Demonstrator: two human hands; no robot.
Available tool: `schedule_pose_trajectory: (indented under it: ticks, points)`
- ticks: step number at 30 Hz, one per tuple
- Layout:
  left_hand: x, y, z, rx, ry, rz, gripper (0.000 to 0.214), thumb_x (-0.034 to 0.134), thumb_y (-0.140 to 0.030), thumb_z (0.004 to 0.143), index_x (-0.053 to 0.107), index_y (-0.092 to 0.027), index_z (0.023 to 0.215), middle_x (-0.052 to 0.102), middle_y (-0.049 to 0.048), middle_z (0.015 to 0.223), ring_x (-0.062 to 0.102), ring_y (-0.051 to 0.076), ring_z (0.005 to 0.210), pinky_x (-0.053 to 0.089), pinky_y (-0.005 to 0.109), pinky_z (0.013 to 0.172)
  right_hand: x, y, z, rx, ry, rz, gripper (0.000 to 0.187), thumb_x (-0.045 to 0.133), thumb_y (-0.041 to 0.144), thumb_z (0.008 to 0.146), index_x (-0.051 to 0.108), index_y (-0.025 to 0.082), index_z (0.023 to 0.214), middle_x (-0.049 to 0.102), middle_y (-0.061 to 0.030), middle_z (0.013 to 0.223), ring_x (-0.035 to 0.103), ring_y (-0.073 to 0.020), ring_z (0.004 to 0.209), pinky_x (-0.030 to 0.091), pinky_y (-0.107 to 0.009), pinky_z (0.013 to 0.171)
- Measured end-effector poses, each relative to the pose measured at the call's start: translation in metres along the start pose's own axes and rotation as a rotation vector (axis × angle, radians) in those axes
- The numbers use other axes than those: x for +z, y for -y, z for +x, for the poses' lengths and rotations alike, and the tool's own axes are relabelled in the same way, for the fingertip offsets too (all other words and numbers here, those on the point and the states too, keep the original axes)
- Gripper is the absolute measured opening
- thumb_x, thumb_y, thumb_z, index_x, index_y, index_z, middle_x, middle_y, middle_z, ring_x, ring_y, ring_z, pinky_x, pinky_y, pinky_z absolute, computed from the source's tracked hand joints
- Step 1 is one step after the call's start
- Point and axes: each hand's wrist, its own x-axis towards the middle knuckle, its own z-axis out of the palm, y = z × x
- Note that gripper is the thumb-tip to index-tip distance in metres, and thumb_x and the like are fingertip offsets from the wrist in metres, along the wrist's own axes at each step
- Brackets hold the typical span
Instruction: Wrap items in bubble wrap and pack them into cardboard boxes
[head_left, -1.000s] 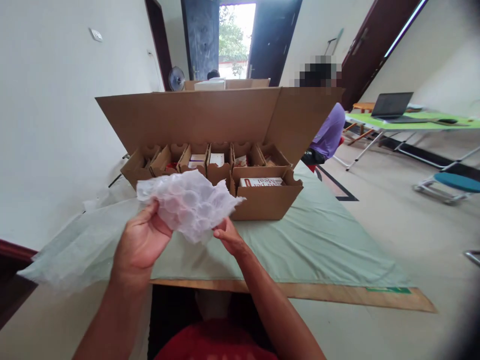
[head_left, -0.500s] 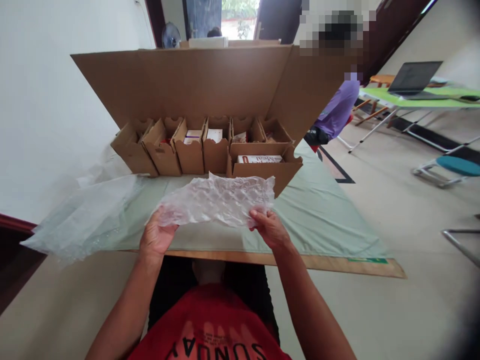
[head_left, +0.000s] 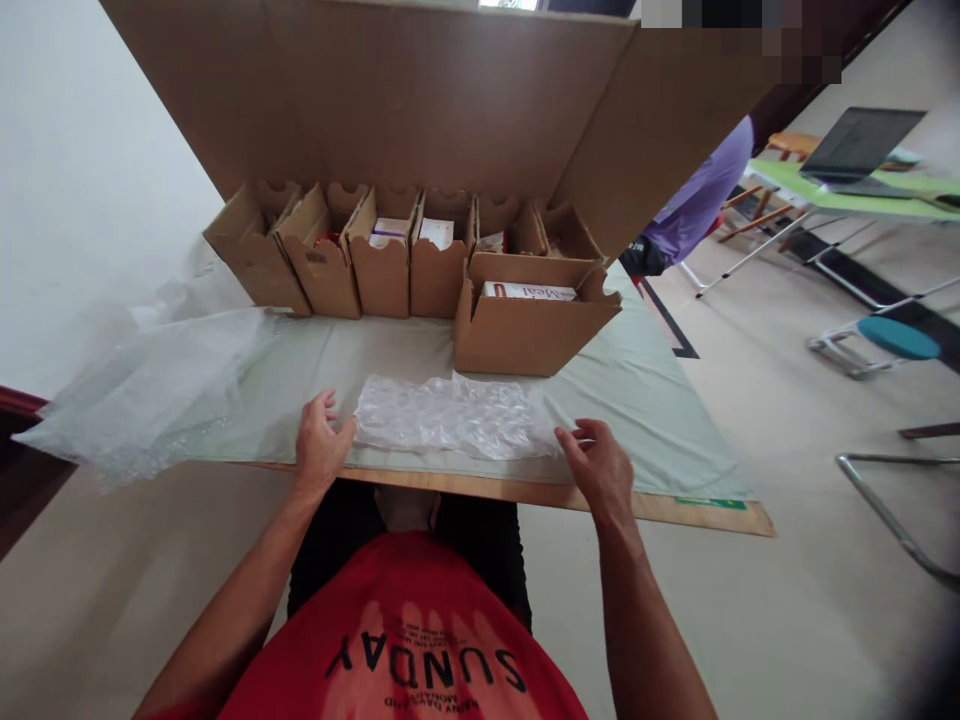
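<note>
A long sheet of clear bubble wrap (head_left: 454, 418) lies flat on the pale green tablecloth (head_left: 300, 365), near the front edge. At its left end is my left hand (head_left: 322, 445), thumb touching or close to the wrap, fingers apart. My right hand (head_left: 598, 462) is by the right end, its fingers spread and the fingertips at the wrap's edge. Neither hand grips the sheet. Just behind the wrap stands a cardboard bin (head_left: 536, 335) with a white box labelled "Meal" (head_left: 529, 291) in it.
Several narrow cardboard bins (head_left: 381, 260) with small packages line the back, before a tall cardboard panel (head_left: 442, 100). More bubble wrap (head_left: 150, 385) hangs over the table's left side. A person in a purple top (head_left: 697, 185) sits beyond the panel, near a green table (head_left: 847, 200) with a laptop.
Both hands have lowered the bubble wrap from the air onto the tablecloth and let go of it. They have moved farther apart. My view has tilted down.
</note>
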Motion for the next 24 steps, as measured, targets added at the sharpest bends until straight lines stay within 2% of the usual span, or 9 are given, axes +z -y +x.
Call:
schedule_pose_trajectory:
  ticks: [2,4,7,9,12,16,19,21,24]
  points:
    - [0.004,-0.007,-0.004,0.313,0.000,0.270,0.045,0.065,-0.025,0.079,0.065,-0.018,0.124,0.063,0.0161,0.130,0.062,0.030,0.118,0.053,0.048,0.101,0.003,0.005,-0.003,-0.236,-0.103,-0.191,0.039,0.061,0.049,0.082,0.068,0.018,0.105,0.073,-0.0123,0.100,0.067,-0.0273,0.086,0.051,-0.042,0.081]
    - [0.019,-0.021,-0.011,0.522,0.118,0.427,0.040,0.061,-0.025,0.086,0.066,-0.019,0.125,0.055,0.0171,0.145,0.050,0.033,0.137,0.042,0.052,0.115,0.024,0.018,-0.010,-0.516,-0.067,-0.249,0.041,0.053,0.046,0.091,0.068,0.017,0.116,0.071,-0.0165,0.118,0.066,-0.0304,0.105,0.049,-0.046,0.094]
    - [0.052,-0.039,-0.016,0.649,0.426,0.618,0.046,0.060,-0.034,0.092,0.062,-0.021,0.136,0.042,0.0153,0.160,0.031,0.035,0.152,0.027,0.058,0.123,0.076,0.043,-0.023,-0.857,0.114,-0.338,0.046,0.049,0.044,0.097,0.062,0.020,0.133,0.059,-0.0168,0.144,0.055,-0.0327,0.131,0.045,-0.048,0.102]
    - [0.067,-0.044,-0.011,0.608,0.561,0.710,0.053,0.057,-0.042,0.096,0.055,-0.022,0.144,0.041,0.0161,0.161,0.028,0.036,0.154,0.021,0.064,0.123,0.105,0.051,-0.029,-0.938,0.200,-0.432,0.048,0.047,0.045,0.099,0.058,0.021,0.139,0.053,-0.0161,0.151,0.048,-0.0336,0.139,0.044,-0.049,0.104]
    - [0.066,-0.037,-0.001,0.518,0.651,0.774,0.062,0.053,-0.050,0.098,0.044,-0.023,0.153,0.038,0.0177,0.163,0.028,0.038,0.154,0.017,0.072,0.120,0.118,0.042,-0.025,-0.910,0.191,-0.534,0.050,0.039,0.045,0.102,0.056,0.020,0.142,0.052,-0.0163,0.152,0.042,-0.0333,0.144,0.040,-0.050,0.109]
    - [0.049,-0.020,0.008,0.489,0.664,0.786,0.072,0.053,-0.057,0.096,0.035,-0.026,0.158,0.027,0.0157,0.168,0.020,0.038,0.156,0.012,0.072,0.120,0.091,0.006,-0.005,-0.794,0.149,-0.597,0.056,0.032,0.049,0.102,0.053,0.020,0.146,0.049,-0.0160,0.155,0.039,-0.0339,0.146,0.038,-0.054,0.112]
    - [0.038,-0.011,0.011,0.490,0.667,0.752,0.075,0.055,-0.059,0.094,0.037,-0.024,0.157,0.026,0.0172,0.169,0.019,0.039,0.156,0.011,0.068,0.122,0.069,-0.018,0.003,-0.659,0.126,-0.611,0.062,0.030,0.054,0.100,0.052,0.020,0.146,0.050,-0.0171,0.154,0.041,-0.0365,0.144,0.039,-0.057,0.110]
    - [0.028,-0.004,0.011,0.473,0.618,0.692,0.073,0.058,-0.058,0.092,0.043,-0.020,0.154,0.029,0.0201,0.167,0.024,0.039,0.154,0.015,0.065,0.123,0.057,-0.026,0.005,-0.555,0.109,-0.593,0.063,0.030,0.056,0.099,0.053,0.019,0.145,0.050,-0.0181,0.153,0.044,-0.0373,0.141,0.040,-0.058,0.108]
    - [0.009,0.008,0.010,0.409,0.416,0.567,0.065,0.061,-0.053,0.089,0.054,-0.019,0.144,0.044,0.0202,0.158,0.036,0.041,0.148,0.023,0.062,0.121,0.041,-0.032,0.006,-0.426,0.071,-0.548,0.058,0.034,0.052,0.098,0.055,0.020,0.141,0.052,-0.0174,0.150,0.051,-0.0354,0.133,0.042,-0.056,0.104]
